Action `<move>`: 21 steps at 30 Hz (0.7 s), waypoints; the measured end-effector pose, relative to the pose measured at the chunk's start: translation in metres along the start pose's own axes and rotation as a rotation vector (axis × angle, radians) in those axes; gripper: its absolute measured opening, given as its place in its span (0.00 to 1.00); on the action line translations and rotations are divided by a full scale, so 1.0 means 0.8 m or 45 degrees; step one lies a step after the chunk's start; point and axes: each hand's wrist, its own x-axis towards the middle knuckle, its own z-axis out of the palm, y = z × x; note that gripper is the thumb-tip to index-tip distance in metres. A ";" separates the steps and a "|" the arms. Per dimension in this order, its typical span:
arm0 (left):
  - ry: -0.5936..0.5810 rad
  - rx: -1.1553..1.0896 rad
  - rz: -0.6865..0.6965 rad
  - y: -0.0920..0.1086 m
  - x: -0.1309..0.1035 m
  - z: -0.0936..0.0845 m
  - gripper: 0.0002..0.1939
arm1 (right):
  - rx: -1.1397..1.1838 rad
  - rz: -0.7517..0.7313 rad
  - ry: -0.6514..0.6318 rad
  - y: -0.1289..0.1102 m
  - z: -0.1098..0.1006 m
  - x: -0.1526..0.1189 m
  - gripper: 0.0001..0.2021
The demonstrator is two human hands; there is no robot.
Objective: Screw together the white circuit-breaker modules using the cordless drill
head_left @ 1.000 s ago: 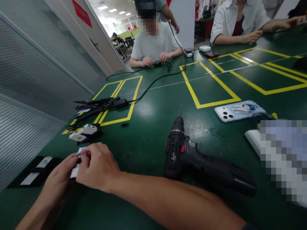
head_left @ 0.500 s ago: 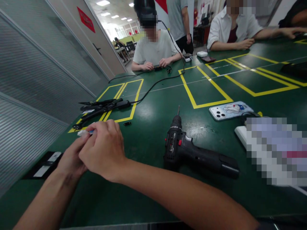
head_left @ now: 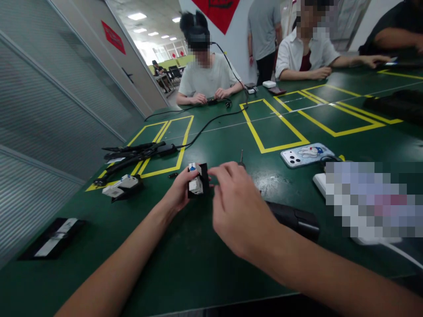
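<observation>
My left hand [head_left: 180, 191] grips a small white connector block with a blue tab [head_left: 195, 186] in a black bracket, upright above the table. My right hand [head_left: 236, 202] is just right of it, index finger and thumb bent but apart; the index fingertip is close to the bracket's edge, and I cannot tell if it touches. Nothing shows in that hand. A similar white block in a black holder [head_left: 115, 189] lies on the table to the left. Behind my right hand is a black power drill [head_left: 292, 218], mostly hidden; its bit [head_left: 242, 156] sticks up past the knuckles.
A black plate with white strips [head_left: 53, 237] lies at front left. Black folded stand parts [head_left: 135, 156] and a cable lie beyond. Yellow tape outlines mark the green table [head_left: 185, 264]. A phone [head_left: 307, 154] and a white box [head_left: 322, 182] are right. People sit across the table.
My hands were together at the left around a white and blue piece. They have moved right and separated, the left holding a block; a similar block now shows where they were.
</observation>
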 end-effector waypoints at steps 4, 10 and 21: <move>-0.037 -0.051 -0.036 -0.024 -0.001 0.006 0.20 | -0.485 -0.079 -0.213 0.042 -0.020 -0.062 0.38; -0.063 -0.049 -0.020 -0.030 -0.002 0.011 0.20 | -1.015 0.027 -0.644 0.068 0.008 -0.068 0.51; -0.060 0.066 0.040 -0.033 -0.009 0.011 0.21 | -0.632 0.113 -0.524 0.086 -0.012 -0.060 0.48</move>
